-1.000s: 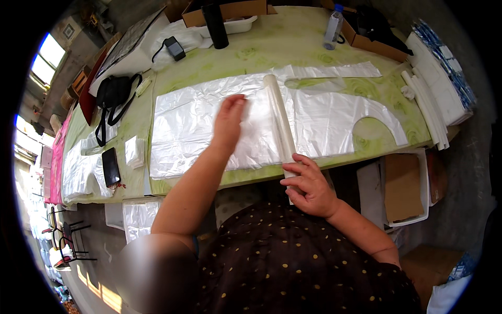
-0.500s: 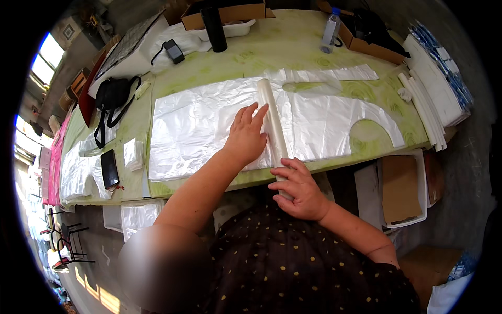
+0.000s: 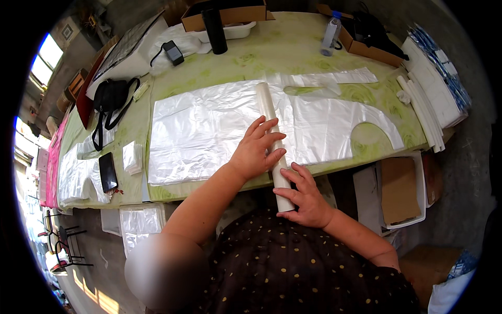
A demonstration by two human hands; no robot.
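A long whitish tube (image 3: 267, 99) lies across a sheet of thin white plastic film (image 3: 204, 125) spread on the table. Its near end sticks out past the table's front edge, towards my body. My left hand (image 3: 254, 152) rests on the middle of the tube with its fingers spread, their tips on the tube's surface. Closer to me, my right hand (image 3: 306, 199) touches the near end, its fingers apart and laid across it. The film has curved cut-outs on its right part, with the green tabletop (image 3: 251, 57) showing through.
A phone (image 3: 108, 172), a small stack of clear packets (image 3: 133, 157) and a black bag (image 3: 112, 97) lie at the left. Along the back stand a black cylinder (image 3: 214, 31) and a water bottle (image 3: 330, 35). More white tubes (image 3: 421, 112) rest at the right edge.
My left hand has slid nearer to me and rightward along the tube, its fingers now reaching across it. The right hand has shifted slightly nearer. The tube has moved slightly towards me.
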